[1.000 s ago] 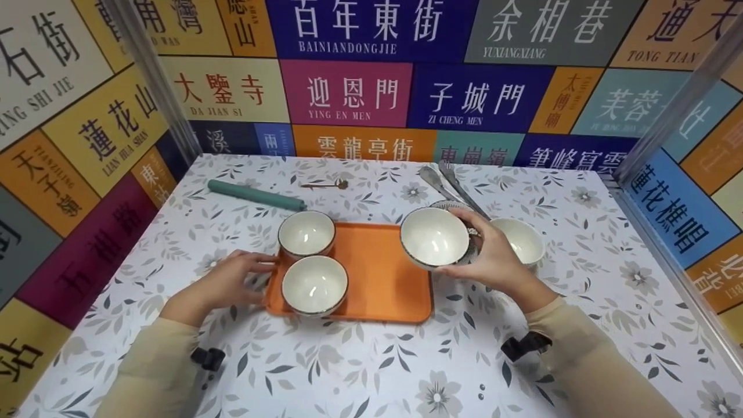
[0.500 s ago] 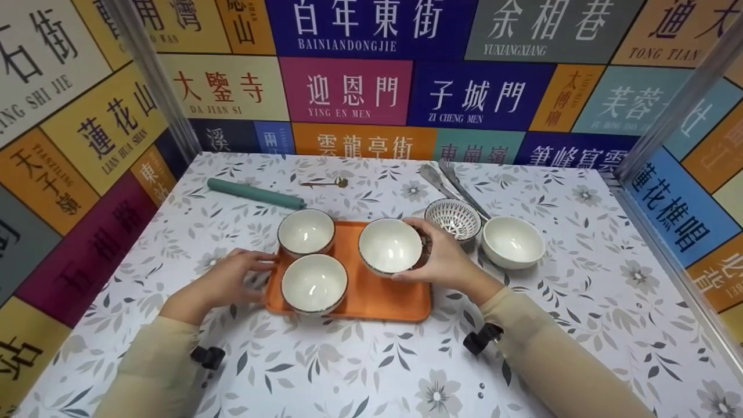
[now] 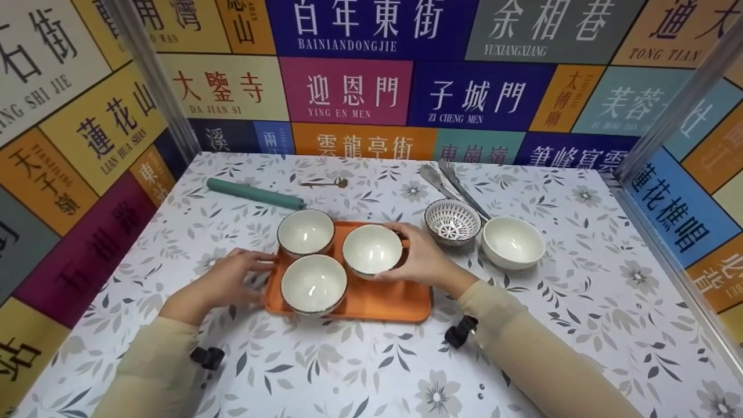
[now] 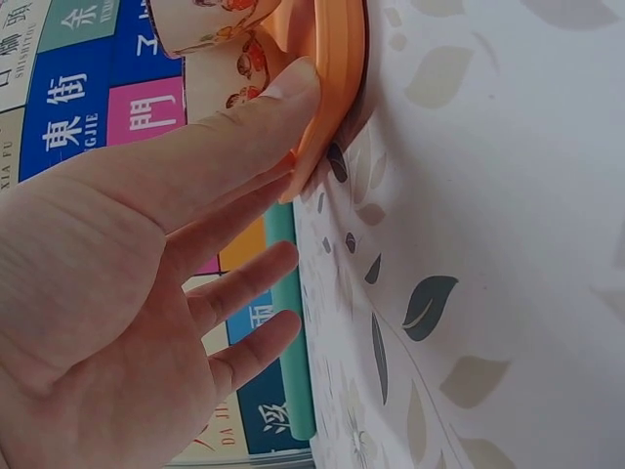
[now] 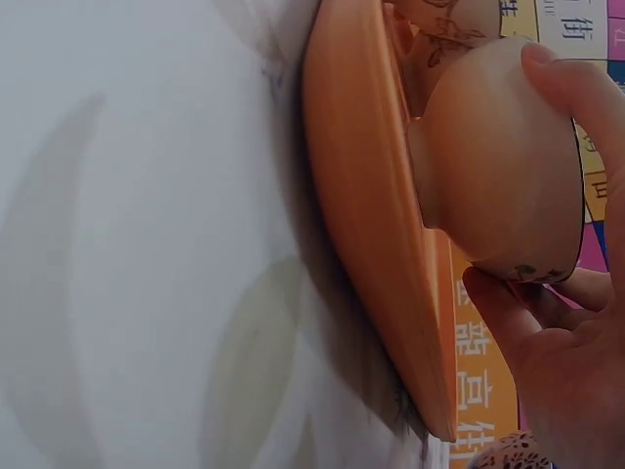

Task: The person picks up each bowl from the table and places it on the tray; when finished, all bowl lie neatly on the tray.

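Observation:
My right hand (image 3: 419, 255) grips a white bowl (image 3: 372, 251) by its right side, thumb and fingers spread around the rim. In the right wrist view the bowl (image 5: 498, 166) is upright with its foot close over the orange tray (image 5: 356, 186). Two more dark-rimmed white bowls stand at the tray's left end, a rear bowl (image 3: 306, 232) and a front bowl (image 3: 313, 285). My left hand (image 3: 223, 281) rests at the tray's left edge. In the left wrist view its thumb (image 4: 293, 83) lies against the edge, with the other fingers loosely extended.
Right of the tray stand a black-patterned bowl (image 3: 453, 222) and a plain white bowl (image 3: 513, 244). Behind them lie two grey long-handled utensils (image 3: 458, 184). A green rod (image 3: 255, 193) and a small thin gold-ended item (image 3: 325, 183) lie at the back, before the sign-covered wall (image 3: 348, 93).
My right hand has carried its bowl leftward, from beyond the tray's right edge to beside the two bowls. The black-patterned bowl is uncovered. My left hand has stayed in place.

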`<state>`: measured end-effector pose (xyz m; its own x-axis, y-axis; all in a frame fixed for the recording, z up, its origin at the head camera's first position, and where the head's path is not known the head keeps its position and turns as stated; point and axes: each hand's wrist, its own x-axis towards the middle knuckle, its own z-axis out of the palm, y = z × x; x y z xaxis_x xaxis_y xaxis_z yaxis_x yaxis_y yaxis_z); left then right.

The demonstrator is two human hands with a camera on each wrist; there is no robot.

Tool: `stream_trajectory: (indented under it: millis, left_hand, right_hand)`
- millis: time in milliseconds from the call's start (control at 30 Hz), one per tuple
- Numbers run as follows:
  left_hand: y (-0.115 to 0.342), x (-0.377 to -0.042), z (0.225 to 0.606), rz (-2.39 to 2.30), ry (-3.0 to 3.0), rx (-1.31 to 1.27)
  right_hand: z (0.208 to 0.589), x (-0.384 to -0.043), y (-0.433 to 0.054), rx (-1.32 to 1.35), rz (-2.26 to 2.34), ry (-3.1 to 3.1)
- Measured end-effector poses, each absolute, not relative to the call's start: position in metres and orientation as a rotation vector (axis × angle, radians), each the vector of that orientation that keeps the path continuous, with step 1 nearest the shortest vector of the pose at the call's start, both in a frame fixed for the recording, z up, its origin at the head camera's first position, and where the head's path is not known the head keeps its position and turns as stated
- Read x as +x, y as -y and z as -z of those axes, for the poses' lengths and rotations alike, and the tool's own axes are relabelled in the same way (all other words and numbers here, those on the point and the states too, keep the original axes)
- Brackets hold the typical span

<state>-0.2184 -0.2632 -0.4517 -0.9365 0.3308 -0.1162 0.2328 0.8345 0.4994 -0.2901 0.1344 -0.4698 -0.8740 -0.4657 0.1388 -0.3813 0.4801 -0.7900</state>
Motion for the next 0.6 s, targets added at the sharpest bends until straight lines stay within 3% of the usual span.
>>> stream_trajectory:
  millis: [400, 600]
  left_hand:
    - [0.265, -0.217, 0.451, -0.705, -2.829, 0.453]
    - [0.264, -0.217, 0.451, -0.734, -2.813, 0.44]
  right_hand:
    - [0.471, -0.291, -0.138, -0.842, 1.158, -2.69]
    - [0.468, -0.281, -0.15, -0.923, 1.375, -2.62]
